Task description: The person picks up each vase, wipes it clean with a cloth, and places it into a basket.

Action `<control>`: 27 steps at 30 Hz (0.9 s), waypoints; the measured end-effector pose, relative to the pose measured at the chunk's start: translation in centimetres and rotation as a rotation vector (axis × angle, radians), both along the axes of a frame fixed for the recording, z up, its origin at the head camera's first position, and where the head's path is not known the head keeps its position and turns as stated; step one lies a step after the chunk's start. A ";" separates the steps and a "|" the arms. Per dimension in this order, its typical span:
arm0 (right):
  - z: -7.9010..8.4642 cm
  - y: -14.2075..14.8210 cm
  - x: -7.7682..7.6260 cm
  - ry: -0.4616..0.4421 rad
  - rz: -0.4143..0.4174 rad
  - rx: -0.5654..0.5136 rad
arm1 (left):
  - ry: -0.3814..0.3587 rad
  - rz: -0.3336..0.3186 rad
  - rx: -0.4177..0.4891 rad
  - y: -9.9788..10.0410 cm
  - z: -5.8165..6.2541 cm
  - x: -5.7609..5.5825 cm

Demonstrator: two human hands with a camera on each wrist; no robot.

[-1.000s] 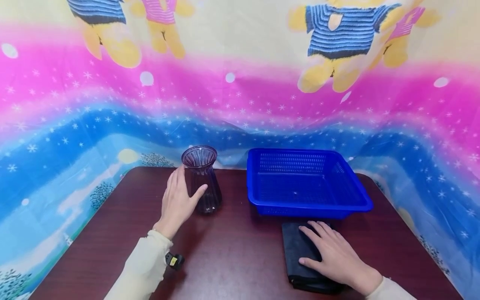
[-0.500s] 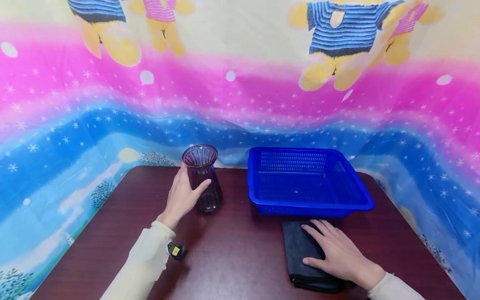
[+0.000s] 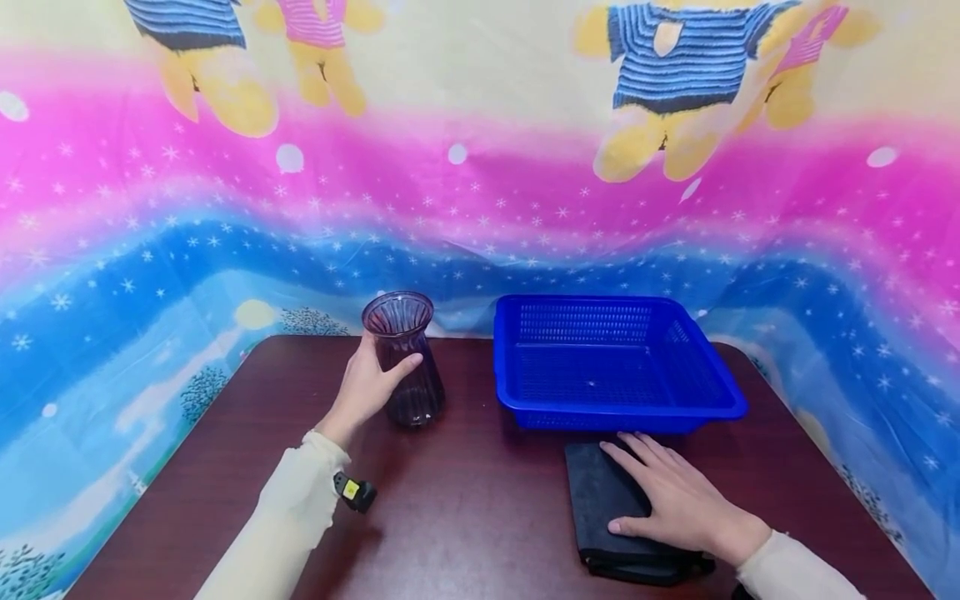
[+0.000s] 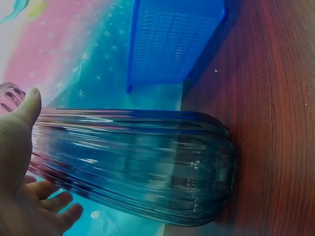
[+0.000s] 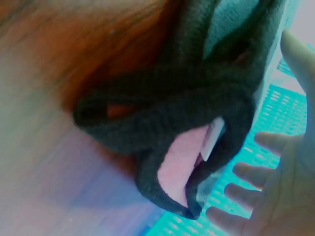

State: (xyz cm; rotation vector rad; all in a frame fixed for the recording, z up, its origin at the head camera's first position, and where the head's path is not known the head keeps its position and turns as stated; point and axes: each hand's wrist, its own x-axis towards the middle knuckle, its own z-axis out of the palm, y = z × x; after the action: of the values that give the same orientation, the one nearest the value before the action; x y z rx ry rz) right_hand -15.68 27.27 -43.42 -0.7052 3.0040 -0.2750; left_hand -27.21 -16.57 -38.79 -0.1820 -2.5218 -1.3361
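Note:
A ribbed purple glass vase point(image 3: 416, 392) with a flared rim stands upright on the table. My left hand point(image 3: 363, 387) holds it just below the rim, thumb across the near side; most of its fingers are hidden behind the glass. In the left wrist view the vase point(image 4: 138, 157) shows its whole body, with the thumb and fingers on opposite sides of the neck. My right hand point(image 3: 678, 504) lies spread over a folded black cloth item point(image 3: 603, 492). In the right wrist view that cloth item point(image 5: 197, 101) has folded edges, a pink inside and a white tag.
A blue perforated plastic basket point(image 3: 622, 412) stands at the back right, directly behind the cloth item. The dark red wooden table point(image 3: 480, 500) ends at a printed curtain point(image 3: 465, 208) with teddy bears and snowflakes.
My left hand has moved in to the vase, and its thumb and fingers have come around the neck. My right hand has shifted slightly over the cloth item, still spread.

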 end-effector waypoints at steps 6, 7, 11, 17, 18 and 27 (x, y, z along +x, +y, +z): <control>-0.1 -0.1 0.0 -0.016 0.033 -0.004 | -0.007 -0.017 0.002 -0.2 -0.3 -0.7; -0.1 -0.1 0.0 -0.023 0.033 -0.006 | -0.007 -0.016 -0.002 -0.3 -0.4 -0.8; 0.0 0.0 -0.1 -0.072 0.036 -0.010 | -0.011 -0.008 -0.040 -0.5 -0.4 -1.2; 0.2 0.2 -0.1 -0.135 0.079 -0.022 | -0.039 0.006 -0.067 -0.7 -0.4 -1.5; 0.2 0.2 -0.2 -0.140 0.084 -0.027 | -0.042 0.007 -0.068 -0.7 -0.3 -1.6; -0.3 -0.3 -0.8 -0.143 0.050 -0.036 | -0.050 0.001 -0.063 -0.9 -0.3 -1.9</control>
State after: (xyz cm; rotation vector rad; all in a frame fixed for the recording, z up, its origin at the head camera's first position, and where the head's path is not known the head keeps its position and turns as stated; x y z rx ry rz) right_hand -16.44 26.92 -43.76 -0.7293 2.8491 -0.3625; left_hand -29.10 -17.45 -39.07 -0.1618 -2.6073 -1.2771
